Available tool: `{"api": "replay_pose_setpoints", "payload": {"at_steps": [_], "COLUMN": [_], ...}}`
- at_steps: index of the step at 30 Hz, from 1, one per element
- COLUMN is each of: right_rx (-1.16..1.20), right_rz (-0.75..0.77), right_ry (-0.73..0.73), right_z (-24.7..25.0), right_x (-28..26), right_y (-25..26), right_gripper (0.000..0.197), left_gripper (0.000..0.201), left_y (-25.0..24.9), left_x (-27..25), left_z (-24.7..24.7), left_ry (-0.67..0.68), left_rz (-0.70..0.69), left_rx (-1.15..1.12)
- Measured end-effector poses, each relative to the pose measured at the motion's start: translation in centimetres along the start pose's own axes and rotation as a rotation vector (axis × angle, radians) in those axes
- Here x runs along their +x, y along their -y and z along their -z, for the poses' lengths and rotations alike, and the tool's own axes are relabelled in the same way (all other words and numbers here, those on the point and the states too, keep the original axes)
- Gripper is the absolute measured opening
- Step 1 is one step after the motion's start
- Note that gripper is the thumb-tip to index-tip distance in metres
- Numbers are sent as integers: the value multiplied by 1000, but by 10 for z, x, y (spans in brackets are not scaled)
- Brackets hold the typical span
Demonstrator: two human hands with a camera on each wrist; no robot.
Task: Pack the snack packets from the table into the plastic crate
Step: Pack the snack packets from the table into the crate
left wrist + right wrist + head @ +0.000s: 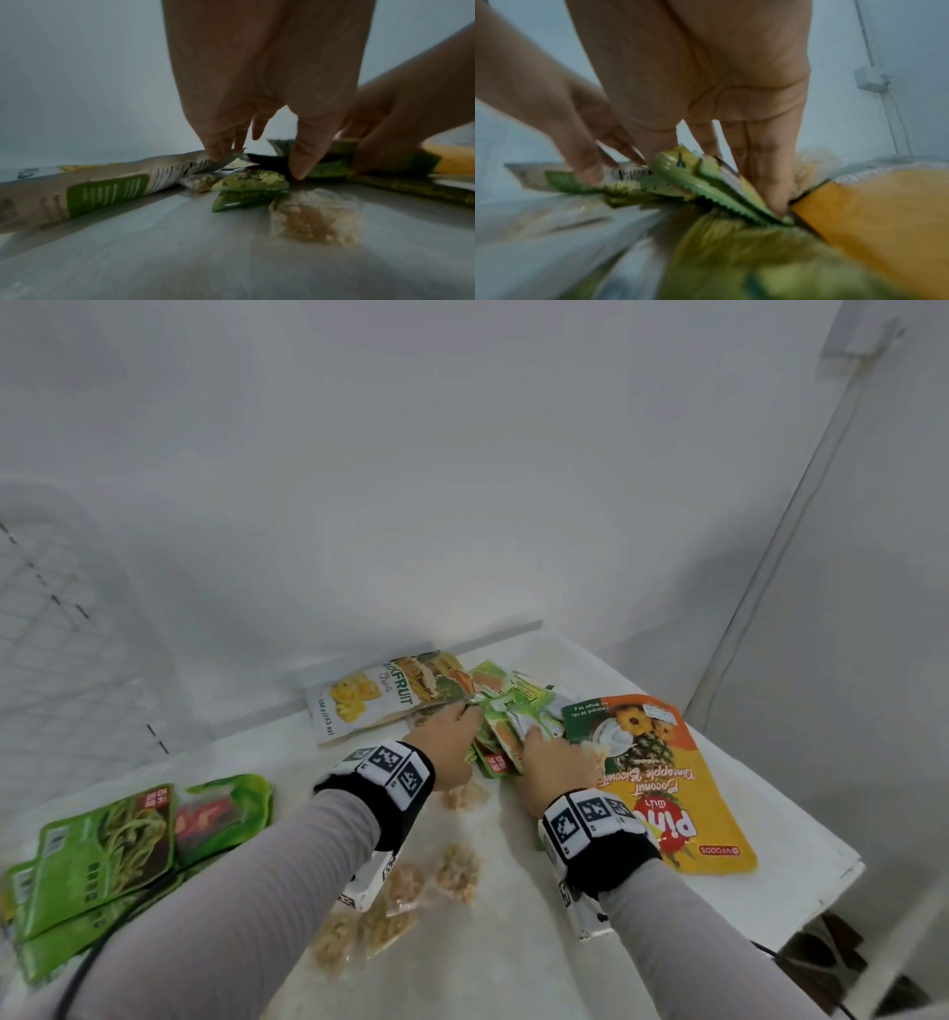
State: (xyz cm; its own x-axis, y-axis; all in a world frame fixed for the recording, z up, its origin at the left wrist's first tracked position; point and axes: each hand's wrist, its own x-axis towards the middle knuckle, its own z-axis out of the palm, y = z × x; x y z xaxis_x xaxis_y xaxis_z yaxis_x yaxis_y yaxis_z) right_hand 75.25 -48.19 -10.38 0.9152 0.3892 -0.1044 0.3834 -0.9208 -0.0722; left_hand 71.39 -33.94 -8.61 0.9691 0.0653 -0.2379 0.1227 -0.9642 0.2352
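Two hands work one heap of small green packets (506,721) at about 12 o'clock on the white table (518,963), far side near the wall. Biggest item: orange pineapple biscuit bag (662,778), flat at 2 o'clock, its left edge just beside the heap. Next, jackfruit chips bag (382,695) at 11 o'clock, touching the heap's left side. Stack of green veg packets (97,860) lies well apart at 9 o'clock, w/ one more green pouch (226,809) overlapping its right end. Clear nut-cluster packs (452,870) scattered at 6 o'clock, betw. the forearms. Left hand (257,91): thumb and fingers (218,148) reach down, tips on the heap's left edge and the chips bag corner; can't tell if it pinches or just touches. Right hand (706,81): fingers (772,174) straight down, pressing the heap's right side next to the orange bag. Crate not seen in any view.
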Motion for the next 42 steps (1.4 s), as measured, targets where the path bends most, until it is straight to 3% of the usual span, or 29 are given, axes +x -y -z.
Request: {"api": "replay_pose_setpoints", "payload": {"at_steps": [3, 6, 10, 13, 16, 20, 22, 25, 28, 30, 34, 37, 40, 42], "right_rx": [157, 346, 591, 902, 1143, 1235, 1143, 769, 398, 228, 118, 93, 43, 12], "right_rz": [29, 16, 33, -18, -93, -124, -141, -106, -10, 45, 19, -8, 11, 19], "right_ry": [-1, 9, 71, 164, 217, 198, 147, 22, -45, -4, 159, 153, 152, 122], "right_z": [7, 12, 16, 18, 22, 26, 28, 24, 12, 5, 2, 1, 0, -1], "right_x": [2, 3, 7, 9, 7, 4, 1, -7, -23, -32, -34, -30, -29, -28], "right_y": [-11, -26, -40, -50, -59, -69, -70, -58, -26, -8, 8, 12, 15, 16], "right_gripper": [18, 15, 35, 34, 21, 20, 19, 32, 39, 38, 50, 52, 53, 50], "left_gripper": [94, 97, 66, 28, 26, 29, 26, 23, 45, 54, 46, 42, 19, 20], "left_y": [5, 1, -10, -13, -10, -4, 3, 15, 23, 19, 7, 0, -3, -5], "left_x": [11, 16, 19, 18, 14, 1, -6, -13, -12, -11, -7, -4, -6, -9], "left_z": [-5, -9, -2, 4, 6, 16, 24, 33, 30, 23, 10, 9, 9, 10], "left_ry": [28, -40, -261, -288, -273, -257, -188, -2, 124, 163, 128, 44, -46, -82], "left_rz": [-31, -88, -78, -119, -178, -249, -217, -3, 167, 208, 246, 276, 328, 369], "left_rx": [59, 217, 483, 551, 547, 459, 302, -197, -493, -534, -478, -480, -467, -428]}}
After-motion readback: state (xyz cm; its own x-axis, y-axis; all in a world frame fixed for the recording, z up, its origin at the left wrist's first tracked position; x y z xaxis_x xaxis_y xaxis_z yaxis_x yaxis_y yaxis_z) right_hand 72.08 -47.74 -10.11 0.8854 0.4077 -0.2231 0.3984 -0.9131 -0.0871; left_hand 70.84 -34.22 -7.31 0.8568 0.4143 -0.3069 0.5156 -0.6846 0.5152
